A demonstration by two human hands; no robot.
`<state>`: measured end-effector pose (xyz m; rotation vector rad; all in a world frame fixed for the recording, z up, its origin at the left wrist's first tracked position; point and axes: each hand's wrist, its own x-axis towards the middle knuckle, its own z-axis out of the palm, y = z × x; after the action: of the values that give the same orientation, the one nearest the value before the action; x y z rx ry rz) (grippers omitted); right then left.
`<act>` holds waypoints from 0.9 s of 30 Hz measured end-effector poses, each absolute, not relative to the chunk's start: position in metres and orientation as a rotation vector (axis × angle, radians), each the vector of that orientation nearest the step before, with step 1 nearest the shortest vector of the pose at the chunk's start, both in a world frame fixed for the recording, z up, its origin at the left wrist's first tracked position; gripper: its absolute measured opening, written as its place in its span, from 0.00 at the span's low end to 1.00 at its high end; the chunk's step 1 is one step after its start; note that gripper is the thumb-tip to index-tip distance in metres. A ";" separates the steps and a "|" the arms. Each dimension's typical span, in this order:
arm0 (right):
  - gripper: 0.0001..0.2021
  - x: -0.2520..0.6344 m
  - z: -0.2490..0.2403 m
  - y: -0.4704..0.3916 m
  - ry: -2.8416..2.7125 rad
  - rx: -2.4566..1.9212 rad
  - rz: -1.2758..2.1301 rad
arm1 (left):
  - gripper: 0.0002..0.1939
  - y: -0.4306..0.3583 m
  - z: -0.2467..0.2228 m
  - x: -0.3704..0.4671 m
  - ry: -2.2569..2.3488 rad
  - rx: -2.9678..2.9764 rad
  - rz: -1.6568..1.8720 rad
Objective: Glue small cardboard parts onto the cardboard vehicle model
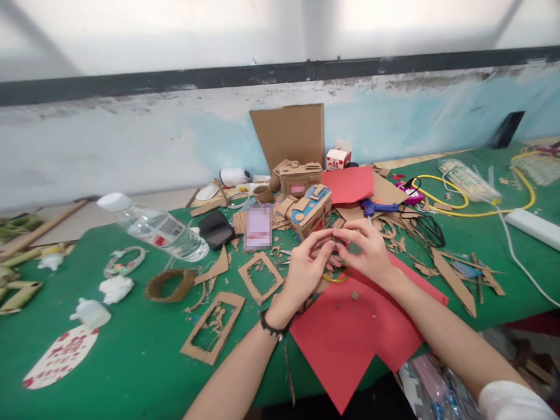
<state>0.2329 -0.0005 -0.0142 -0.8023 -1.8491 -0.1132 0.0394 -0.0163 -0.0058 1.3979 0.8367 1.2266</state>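
My left hand [307, 267] and my right hand [366, 252] meet fingertip to fingertip above the table, both closed in a pinch. Whatever they hold is small and mostly hidden by the fingers, so I cannot make it out. Below them lie red paper sheets [345, 344], with a small cardboard scrap [354, 296] on top. A yellow ring-like loop [336, 278] shows just under the fingers. Right behind the hands stands a cardboard camera model [308, 210] with blue patches. Scissor tips [285, 258] show beside my left hand.
Cardboard frames [213, 328] and scraps litter the green tablecloth [144, 373]. A water bottle [157, 230] leans at left near a black case [216, 229]. Behind the hands lies a blue glue gun [380, 207]. A yellow cable [476, 214] and a white power strip [536, 228] are at right.
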 end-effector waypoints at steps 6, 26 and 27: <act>0.24 0.232 -0.022 0.001 -1.812 -0.811 0.082 | 0.23 -0.015 -0.001 0.038 0.841 1.320 1.209; 0.08 0.233 -0.012 -0.002 -1.813 -0.763 0.288 | 0.19 -0.011 0.002 0.034 0.890 1.352 1.212; 0.07 0.233 -0.011 -0.002 -1.810 -0.761 0.271 | 0.18 -0.011 0.002 0.034 0.895 1.364 1.220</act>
<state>0.2330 -0.0020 -0.0114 -0.7613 -1.8099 0.2713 0.0338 -0.0112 0.0022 1.3642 0.8947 1.2197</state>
